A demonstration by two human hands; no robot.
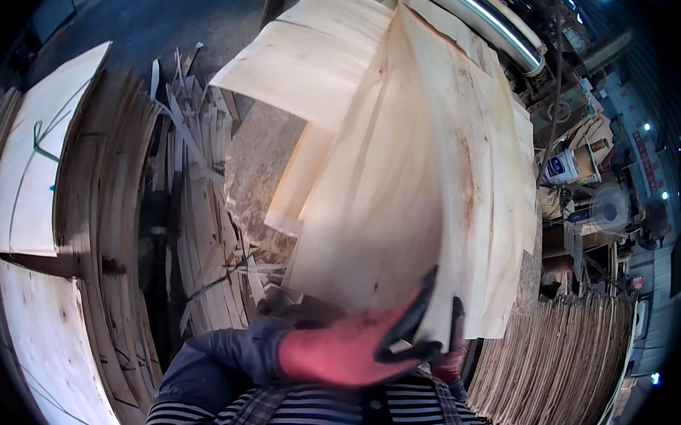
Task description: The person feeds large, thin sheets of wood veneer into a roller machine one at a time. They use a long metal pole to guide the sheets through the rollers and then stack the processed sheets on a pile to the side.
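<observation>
A large, thin wood veneer sheet (pixel 378 187) rises in a curve in front of me, pale with brown streaks. My left hand (pixel 363 340), in a red glove with black fingers, reaches across my body and closes on the sheet's near edge. Close beside it, my right hand (pixel 451 354) grips the same edge; the left glove hides much of it. Under and behind the lifted sheet lie more veneer sheets (pixel 309 52), fanned over one another. The left hand is slightly blurred.
Tied stacks of veneer (pixel 34 167) stand at the left, with scrap strips (pixel 202 135) beside them. A dense stack of sheets (pixel 556 355) stands at the lower right. A shiny metal roller (pixel 492 20) is at the far side. A white bucket (pixel 563 168) sits at the right.
</observation>
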